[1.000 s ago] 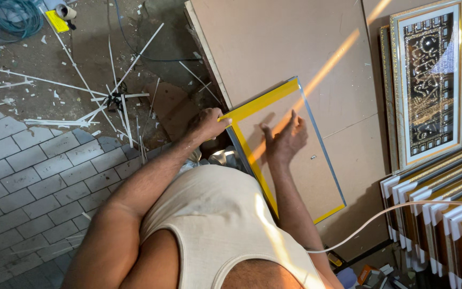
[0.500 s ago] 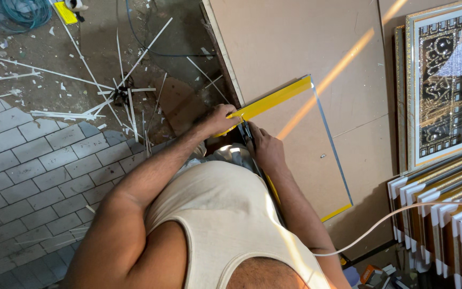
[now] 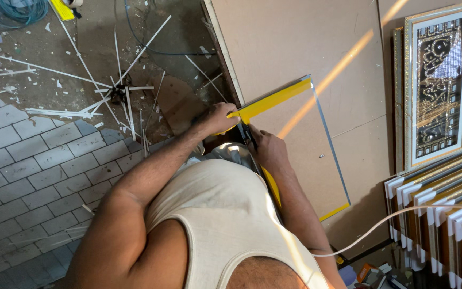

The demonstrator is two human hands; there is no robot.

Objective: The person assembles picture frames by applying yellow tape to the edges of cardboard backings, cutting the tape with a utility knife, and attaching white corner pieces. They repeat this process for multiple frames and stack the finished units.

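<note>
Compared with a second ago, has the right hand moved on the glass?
Yes. The right hand slid from the middle of the glass pane back to the yellow bar corner.

Clear glossy glass pane, smooth yellow plastic square, matt brown board, rough grey paving

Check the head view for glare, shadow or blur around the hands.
Head view: sharp, no motion blur; a sunlight streak crosses the board and glass pane; left hand and right hand are evenly lit at the yellow square; floor is dimmer.
</note>
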